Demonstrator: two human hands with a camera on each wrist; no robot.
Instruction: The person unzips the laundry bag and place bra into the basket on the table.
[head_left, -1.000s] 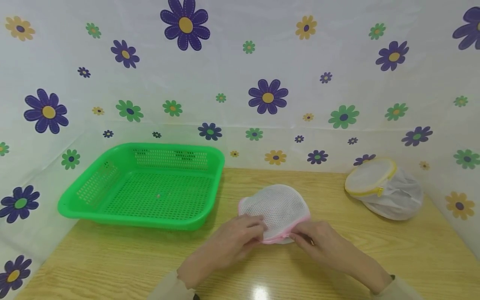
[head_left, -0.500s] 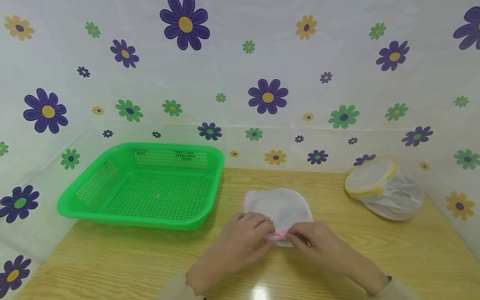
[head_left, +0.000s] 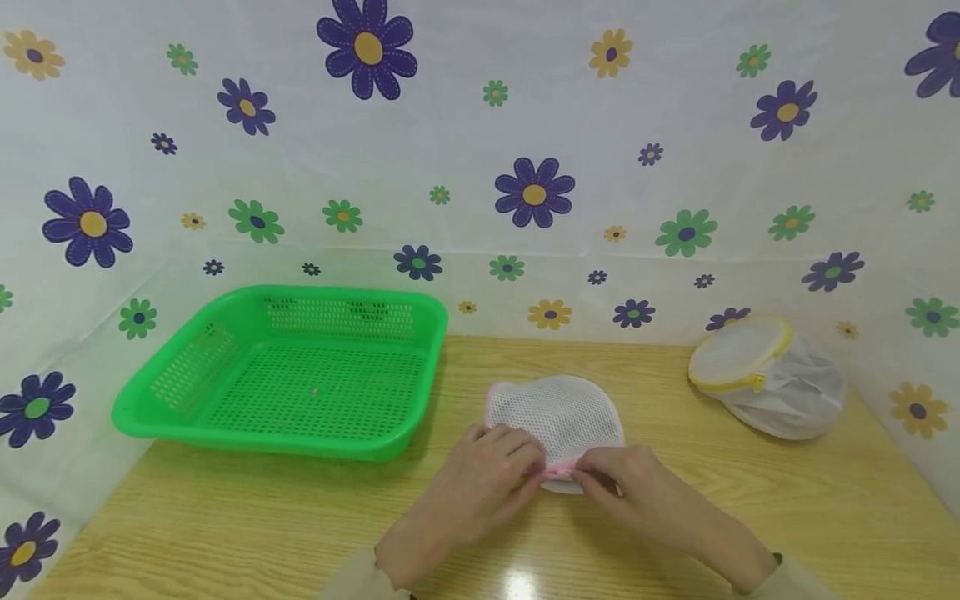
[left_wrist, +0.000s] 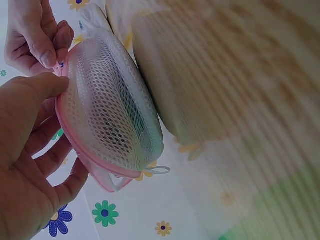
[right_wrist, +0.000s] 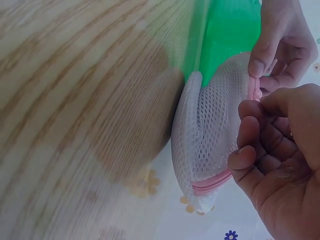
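Observation:
A white mesh laundry bag (head_left: 562,412) with pink zipper trim lies in front of me on the table. My left hand (head_left: 487,471) grips the trimmed edge on the bag's left; in the left wrist view its thumb presses the mesh beside the pink zipper (left_wrist: 95,157) while the fingers curl behind. From the right, my right hand (head_left: 637,492) pinches the zipper close to the left fingertips. The right wrist view shows that pinch between thumb and index finger, with the pink zipper (right_wrist: 212,182) running down below the hand.
At the left of the wooden table (head_left: 247,517) stands a green plastic basket (head_left: 378,446) with perforated walls. A second white bag with a yellow zipper (head_left: 787,392) sits at the far right. Behind everything hangs a white flowered sheet (head_left: 570,125).
My left hand has moved right along the bag's edge, closer to the right hand. The bag has shifted slightly right, with its edge bunched between the hands.

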